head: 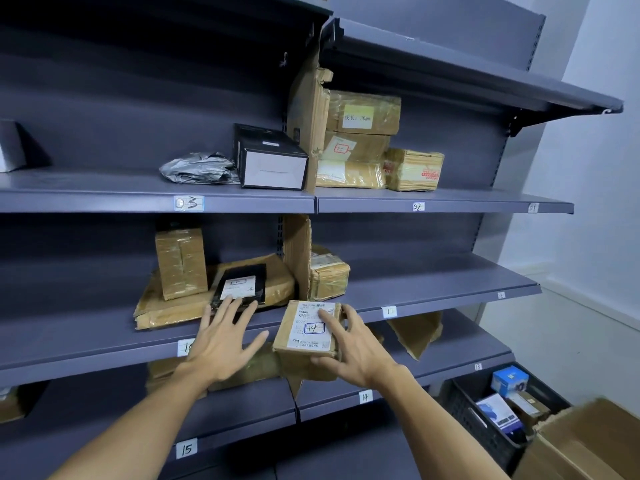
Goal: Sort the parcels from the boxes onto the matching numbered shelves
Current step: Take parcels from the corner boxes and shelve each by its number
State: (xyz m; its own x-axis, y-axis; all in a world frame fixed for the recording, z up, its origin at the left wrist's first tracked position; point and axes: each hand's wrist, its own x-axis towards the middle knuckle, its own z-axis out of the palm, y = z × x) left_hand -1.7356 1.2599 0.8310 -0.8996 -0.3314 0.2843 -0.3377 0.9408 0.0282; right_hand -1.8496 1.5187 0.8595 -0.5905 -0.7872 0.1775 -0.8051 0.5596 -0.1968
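My right hand [349, 351] grips a small brown parcel [304, 332] whose white label carries a handwritten 14; it hangs in front of the middle shelf's edge. My left hand [221, 344] is spread open with nothing in it, its fingertips touching a black parcel [239, 284] that lies on a flat brown parcel [277, 277] on the shelf tagged 10. The shelf tag 14 [364, 396] is on the shelf below, under my right wrist. A cardboard divider [298, 254] stands between the two middle bays.
The upper shelves tagged 03 [188, 203] and 02 [418, 206] hold a grey bag, a black box and several brown parcels. A black crate [485, 431] with blue boxes and a cardboard box [588, 441] stand at the lower right. Tag 15 [186, 448] marks the lower left shelf.
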